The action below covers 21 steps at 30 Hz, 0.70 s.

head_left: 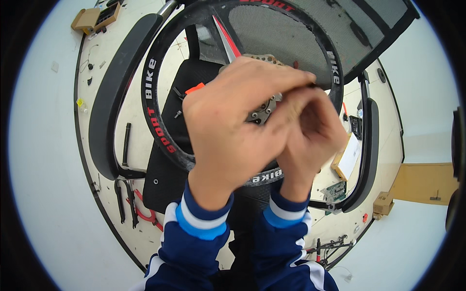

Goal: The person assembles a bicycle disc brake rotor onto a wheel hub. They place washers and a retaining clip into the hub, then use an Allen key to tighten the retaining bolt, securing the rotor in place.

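Note:
A black bicycle wheel [147, 91] with white and red lettering rests on a black office chair, its hub partly covered by my hands. My left hand [228, 116] is closed above the hub, its fingers reaching over toward my right hand [313, 131], which is curled with thumb and fingers together. The two hands meet at their fingertips, and a small dark spot shows there; whatever they pinch is hidden. Between them part of a metal hub plate [262, 114] with holes can be seen. One red and silver spoke [227, 41] runs up to the rim.
On the chair seat [162, 196] lie a small bolt [177, 114], an orange-red piece [195, 88] and a washer [156, 182]. Armrests [125, 82] flank the wheel. Around the floor are a black fork [127, 201], a green circuit board [335, 190] and cardboard boxes [383, 203].

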Each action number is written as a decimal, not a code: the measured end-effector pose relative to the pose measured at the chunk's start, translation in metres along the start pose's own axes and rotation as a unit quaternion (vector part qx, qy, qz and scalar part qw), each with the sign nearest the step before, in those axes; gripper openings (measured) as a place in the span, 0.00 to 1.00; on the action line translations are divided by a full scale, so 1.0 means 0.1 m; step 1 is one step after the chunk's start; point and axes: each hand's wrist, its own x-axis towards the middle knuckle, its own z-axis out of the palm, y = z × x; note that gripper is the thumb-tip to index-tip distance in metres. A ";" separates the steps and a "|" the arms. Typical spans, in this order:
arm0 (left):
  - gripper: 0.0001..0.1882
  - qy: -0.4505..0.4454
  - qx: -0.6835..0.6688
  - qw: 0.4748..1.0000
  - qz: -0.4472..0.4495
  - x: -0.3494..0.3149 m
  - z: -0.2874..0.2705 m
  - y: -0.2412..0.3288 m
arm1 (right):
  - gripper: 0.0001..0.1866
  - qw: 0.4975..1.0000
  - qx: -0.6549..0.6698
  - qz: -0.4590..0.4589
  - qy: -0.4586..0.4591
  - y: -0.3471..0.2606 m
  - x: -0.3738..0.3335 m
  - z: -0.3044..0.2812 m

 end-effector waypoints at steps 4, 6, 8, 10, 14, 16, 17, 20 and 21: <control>0.09 -0.016 -0.064 0.989 -0.130 -0.13 -0.07 0.23 | 0.12 0.994 -0.033 0.033 -0.094 -0.25 -0.13 -0.29; 0.07 -0.009 -0.094 0.965 -0.246 -0.42 -0.02 0.24 | 0.12 0.982 -0.061 0.101 -0.149 -0.35 -0.30 -0.42; 0.06 -0.029 -0.096 0.935 -0.341 -0.70 -0.04 0.30 | 0.12 0.967 -0.086 0.140 -0.194 -0.38 -0.49 -0.51; 0.07 -0.055 -0.065 0.920 -0.382 -0.96 -0.14 0.33 | 0.10 0.949 -0.146 0.150 -0.235 -0.30 -0.51 -0.63; 0.07 -0.073 -0.031 0.928 -0.365 -1.21 -0.17 0.29 | 0.07 0.913 -0.256 -0.060 -0.310 -0.03 -0.01 -0.89; 0.06 -0.069 -0.067 0.933 -0.348 -1.25 -0.09 0.24 | 0.07 0.860 -0.301 -0.161 -0.380 0.02 0.29 -0.89; 0.06 -0.090 -0.067 0.931 -0.348 -1.24 -0.09 0.22 | 0.07 0.823 -0.329 -0.203 -0.416 0.03 0.40 -0.87; 0.05 -0.138 -0.067 0.933 -0.326 -1.25 -0.11 0.17 | 0.06 0.768 -0.361 -0.228 -0.477 0.16 0.60 -0.80; 0.06 -0.140 -0.069 0.930 -0.333 -1.26 -0.14 0.18 | 0.06 0.755 -0.370 -0.232 -0.490 0.19 0.64 -0.77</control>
